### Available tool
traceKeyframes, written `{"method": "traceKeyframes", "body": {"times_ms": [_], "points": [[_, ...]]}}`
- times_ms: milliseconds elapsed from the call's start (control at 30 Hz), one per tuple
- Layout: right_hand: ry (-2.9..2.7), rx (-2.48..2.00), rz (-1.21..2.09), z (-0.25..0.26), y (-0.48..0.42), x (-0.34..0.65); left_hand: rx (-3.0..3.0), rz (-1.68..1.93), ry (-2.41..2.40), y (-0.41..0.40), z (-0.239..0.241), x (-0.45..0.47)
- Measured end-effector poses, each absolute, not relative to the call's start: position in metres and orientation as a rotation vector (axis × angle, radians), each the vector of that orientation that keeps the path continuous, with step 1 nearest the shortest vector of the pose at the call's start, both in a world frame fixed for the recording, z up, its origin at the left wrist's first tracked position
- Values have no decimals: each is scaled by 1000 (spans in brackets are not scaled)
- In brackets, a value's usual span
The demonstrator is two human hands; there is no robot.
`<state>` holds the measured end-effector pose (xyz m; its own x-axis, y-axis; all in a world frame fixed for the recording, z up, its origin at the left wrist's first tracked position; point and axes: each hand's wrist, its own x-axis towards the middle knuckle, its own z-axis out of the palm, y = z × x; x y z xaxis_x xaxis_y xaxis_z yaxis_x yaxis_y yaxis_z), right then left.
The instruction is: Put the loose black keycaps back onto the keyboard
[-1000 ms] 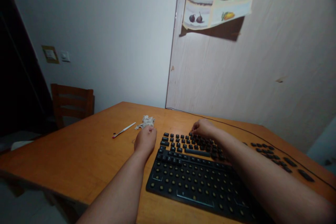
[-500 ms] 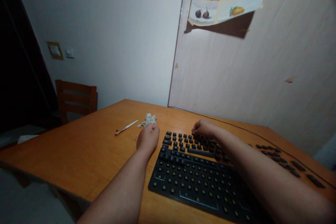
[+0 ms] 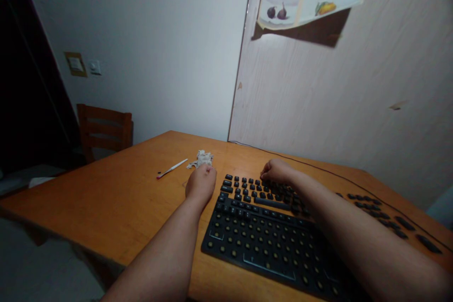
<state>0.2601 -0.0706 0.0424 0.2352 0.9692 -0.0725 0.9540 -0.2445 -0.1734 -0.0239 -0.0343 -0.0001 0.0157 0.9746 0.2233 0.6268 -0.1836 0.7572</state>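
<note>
A black keyboard (image 3: pixel 262 240) lies at the table's front, most of its keycaps off and the yellowish key posts bare; a few caps sit along its upper left. Loose black keycaps (image 3: pixel 244 186) stand in rows just behind it. At the back row my right hand (image 3: pixel 275 171) pinches a keycap, mostly covered by the fingertips. My left hand (image 3: pixel 201 182) is closed in a fist left of the rows; whatever it may hold is hidden. Just beyond it is a crumpled greyish tissue or rag (image 3: pixel 201 157). My right forearm hides part of the keyboard and rows.
A thin white brush-like stick with a red end (image 3: pixel 173 168) lies on the wooden table (image 3: pixel 134 203) at left, a small dark piece beside it. More keycaps (image 3: pixel 371 207) lie at right. A black cable (image 3: pixel 311 166) runs along the back. A chair (image 3: pixel 104 125) stands beyond.
The view has shifted slightly, so everything sits a little differently in the picture. Both hands keep nearly the same places and closed shapes.
</note>
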Motion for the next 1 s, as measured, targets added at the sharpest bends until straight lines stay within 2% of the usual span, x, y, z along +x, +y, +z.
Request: {"method": "traceKeyframes", "body": {"times_ms": [567, 833, 1000], "points": [[-1841, -2227, 239, 55, -87, 250, 1862, 1028, 1625, -31, -6, -22], [-2050, -1969, 324, 75, -148, 213, 1866, 1048, 1599, -27, -10, -22], [-2235, -1809, 205, 79, -190, 189, 1860, 1038, 1575, -27, -11, -22]]}}
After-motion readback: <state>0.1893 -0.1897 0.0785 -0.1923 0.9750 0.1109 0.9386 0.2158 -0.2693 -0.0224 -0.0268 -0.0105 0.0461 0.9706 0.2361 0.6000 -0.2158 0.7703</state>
